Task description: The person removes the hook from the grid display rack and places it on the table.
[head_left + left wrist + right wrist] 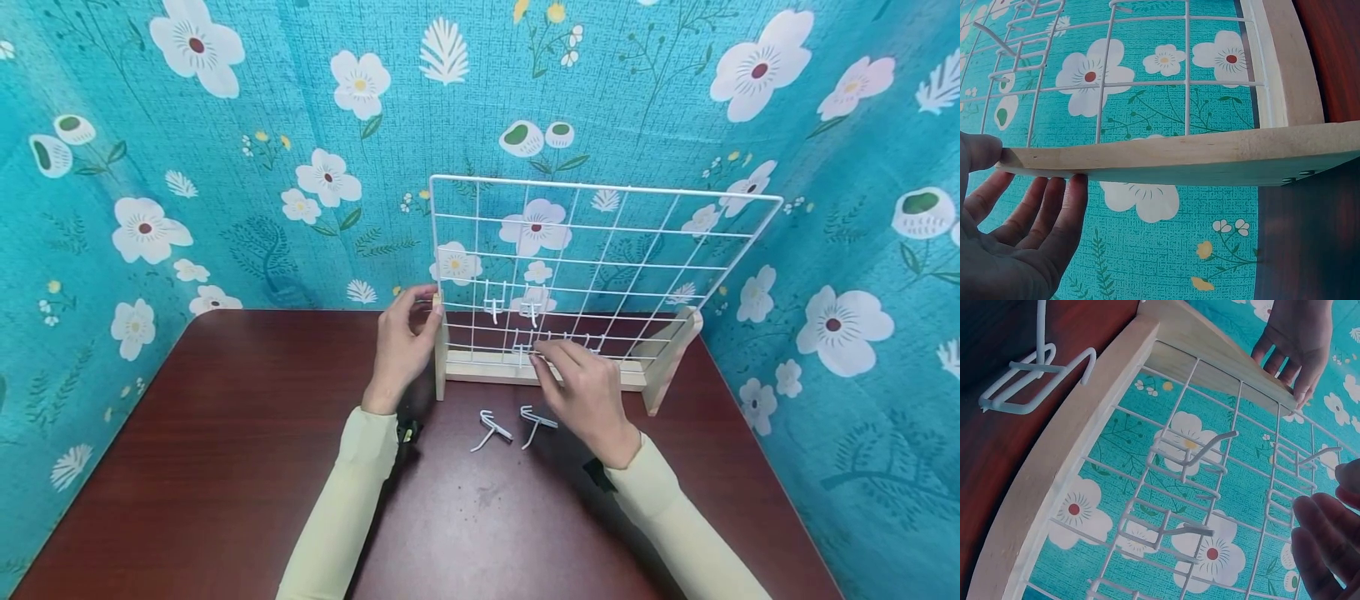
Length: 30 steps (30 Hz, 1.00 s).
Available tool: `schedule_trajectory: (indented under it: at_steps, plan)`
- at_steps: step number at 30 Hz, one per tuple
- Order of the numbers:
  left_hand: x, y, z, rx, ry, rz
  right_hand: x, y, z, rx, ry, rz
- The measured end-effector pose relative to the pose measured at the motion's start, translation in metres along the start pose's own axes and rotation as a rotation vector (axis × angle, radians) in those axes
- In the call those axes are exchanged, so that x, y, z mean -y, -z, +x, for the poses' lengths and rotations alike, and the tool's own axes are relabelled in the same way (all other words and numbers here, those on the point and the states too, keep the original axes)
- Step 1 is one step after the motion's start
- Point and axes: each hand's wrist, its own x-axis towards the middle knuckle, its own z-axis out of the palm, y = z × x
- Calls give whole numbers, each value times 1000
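A white wire grid panel (577, 242) stands upright in a wooden base, with several white wire hooks (493, 308) hung on its lower half. My left hand (405, 346) is at the base's left wooden side piece (1147, 150); in the left wrist view, the thumb lies on one face and the fingers on the other, gripping its end. In front of the grid is my right hand (588, 396), fingers bent and fingertips (1307, 506) close beside a hung hook (1282, 503). Nothing shows between its thumb and fingers. It partly covers the lower hooks in the head view.
Two loose white hooks (491, 429) lie on the dark red-brown table (247, 450) in front of the base. Another wooden side piece (671, 362) supports the grid at the right. Teal floral cloth (285, 108) hangs behind and along both sides.
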Motion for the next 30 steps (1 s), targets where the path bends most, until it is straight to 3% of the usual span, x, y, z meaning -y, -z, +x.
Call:
schedule_trajectory:
  at_steps: [14,30]
  plan:
    - [-1,0,-1,-11,-21,21,-4,-3,3,-39,-47,46]
    - [-4,0,-2,-3,2,33,-6,-8,14,-96,-87,66]
